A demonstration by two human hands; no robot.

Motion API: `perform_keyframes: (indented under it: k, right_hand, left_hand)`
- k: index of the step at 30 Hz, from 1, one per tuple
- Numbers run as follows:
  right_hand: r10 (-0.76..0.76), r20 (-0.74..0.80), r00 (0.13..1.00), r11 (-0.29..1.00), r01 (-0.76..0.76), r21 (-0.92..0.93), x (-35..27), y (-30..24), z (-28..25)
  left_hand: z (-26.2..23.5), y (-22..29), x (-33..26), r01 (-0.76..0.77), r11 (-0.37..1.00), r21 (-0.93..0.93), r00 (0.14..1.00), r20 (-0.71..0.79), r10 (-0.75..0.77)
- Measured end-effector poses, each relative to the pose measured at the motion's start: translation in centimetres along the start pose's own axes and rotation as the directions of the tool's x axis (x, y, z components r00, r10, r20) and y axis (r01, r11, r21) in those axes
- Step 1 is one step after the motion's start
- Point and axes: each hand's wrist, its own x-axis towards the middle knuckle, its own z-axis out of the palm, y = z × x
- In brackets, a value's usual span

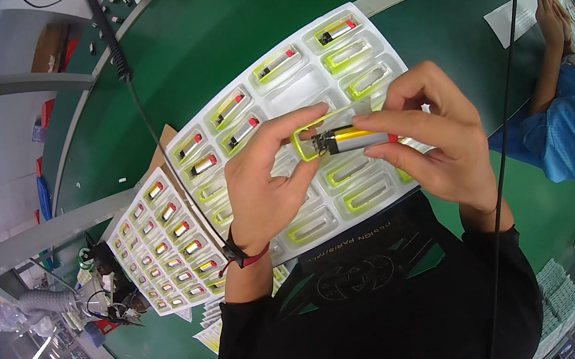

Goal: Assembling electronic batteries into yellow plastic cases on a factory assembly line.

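Two hands are in view above a green worktop [212, 51]. At far left, a side tray [165, 177] carries rows of red-ended cells. Next, the main tray [289, 92] lies beneath both hands, its recesses partly filled. The left hand [261, 175], a band [248, 259] at its wrist, has thumb and forefinger parted, gripping the left end of a lime-edged case [300, 141] between them. Directly over this case is a cell [362, 139], dark wires leftward, red end rightward; whether it is seated cannot be told. The right hand [444, 130] pinches the cell between thumb and forefinger, remaining fingers curled. At far right, a co-worker's hands [553, 19] are beside a white sheet [509, 18].
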Motion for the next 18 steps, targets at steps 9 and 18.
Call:
perform_keyframes:
  k: [9, 18]
  right_hand:
    - [0.110, 0.053, 0.993, 0.994, -0.108, -0.034, 0.0, -0.5, 1.1]
    - [0.142, 0.049, 0.989, 0.988, -0.145, 0.056, -0.3, 0.0, 1.6]
  left_hand:
    - [0.6, -0.7, -0.5, 0.026, 0.976, -0.216, 0.999, 0.032, -0.019]
    - [0.4, -1.3, -0.6, 0.067, 0.948, -0.311, 0.997, 0.054, -0.053]
